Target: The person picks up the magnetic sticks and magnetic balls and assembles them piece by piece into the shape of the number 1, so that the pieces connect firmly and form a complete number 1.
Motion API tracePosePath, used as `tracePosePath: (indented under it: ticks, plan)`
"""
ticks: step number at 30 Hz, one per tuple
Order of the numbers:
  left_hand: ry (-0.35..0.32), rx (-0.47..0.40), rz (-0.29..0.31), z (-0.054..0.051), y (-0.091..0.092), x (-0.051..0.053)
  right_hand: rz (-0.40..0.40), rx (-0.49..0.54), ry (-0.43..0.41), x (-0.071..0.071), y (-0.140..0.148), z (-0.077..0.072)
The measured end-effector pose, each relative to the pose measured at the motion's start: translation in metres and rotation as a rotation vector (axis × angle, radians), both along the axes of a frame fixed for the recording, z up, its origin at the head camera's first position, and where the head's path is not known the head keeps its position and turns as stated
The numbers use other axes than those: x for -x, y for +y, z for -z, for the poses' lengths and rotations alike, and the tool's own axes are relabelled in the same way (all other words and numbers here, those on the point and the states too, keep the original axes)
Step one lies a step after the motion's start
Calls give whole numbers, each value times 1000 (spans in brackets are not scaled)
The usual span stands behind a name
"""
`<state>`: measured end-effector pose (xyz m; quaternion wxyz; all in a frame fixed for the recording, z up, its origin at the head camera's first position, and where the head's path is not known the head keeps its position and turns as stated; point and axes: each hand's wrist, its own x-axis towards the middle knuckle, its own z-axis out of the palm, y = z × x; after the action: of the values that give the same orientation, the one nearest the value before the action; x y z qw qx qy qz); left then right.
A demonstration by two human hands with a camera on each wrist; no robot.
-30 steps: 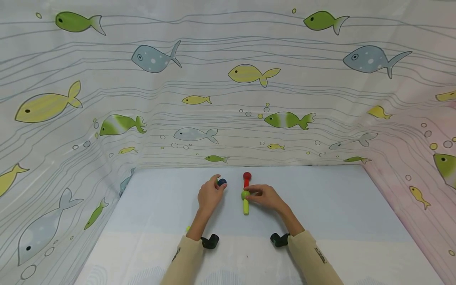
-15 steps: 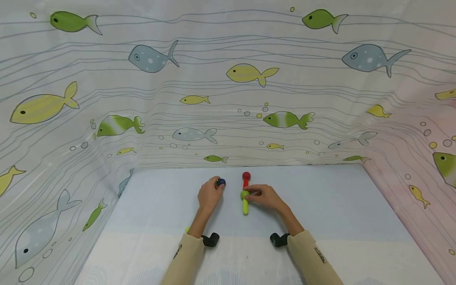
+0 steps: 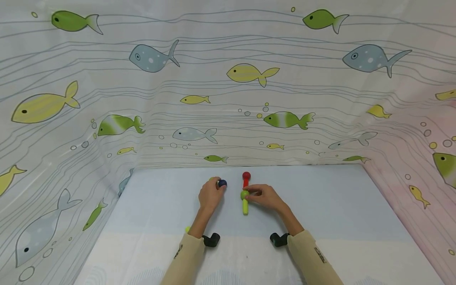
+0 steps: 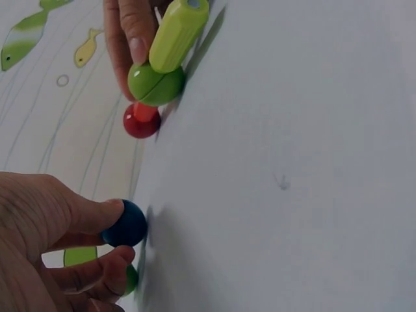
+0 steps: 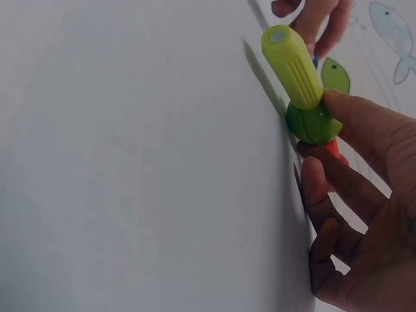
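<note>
My left hand (image 3: 211, 194) pinches a dark blue ball (image 3: 222, 183) between thumb and finger; in the left wrist view a green ball (image 4: 132, 279) shows partly behind its fingers. To the right, my right hand (image 3: 265, 196) holds a green ball (image 3: 244, 194) with thumb and fingertips. A yellow-green stick (image 3: 245, 207) extends from that ball toward the near side, and a red stick (image 3: 246, 183) with a red ball (image 3: 246, 175) extends from its far side. The right wrist view shows the yellow-green stick (image 5: 294, 68) meeting the green ball (image 5: 313, 123) beside my right thumb.
A small yellow-green piece (image 3: 187, 229) lies partly hidden behind my left forearm. The white table (image 3: 320, 206) ends at a fish-printed curtain (image 3: 228, 111) that rises at the back and both sides. A black wrist device (image 3: 211, 240) sits by each sleeve.
Over the last half second the blue ball and my left fingers have shifted very slightly to the right. My right hand keeps its hold on the green ball.
</note>
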<state>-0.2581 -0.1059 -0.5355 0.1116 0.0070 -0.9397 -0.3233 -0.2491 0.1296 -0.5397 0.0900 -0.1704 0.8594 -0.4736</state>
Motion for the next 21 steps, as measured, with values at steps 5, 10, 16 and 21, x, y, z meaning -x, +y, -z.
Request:
tracePosePath:
  ticks: [5, 10, 16, 21]
  plan:
    - [-9, -6, -1, -1, 1, -2, 4, 2, -7, 0, 0, 1]
    - [-44, -26, 6, -2, 1, -6, 1, 10, -10, -1, 0, 2]
    - [-52, -56, 30, -5, 3, -14, -2, 7, -6, 0, 0, 3]
    - [-55, -90, 71, -7, 4, -20, -2, 2, -2, 0, 1, 3]
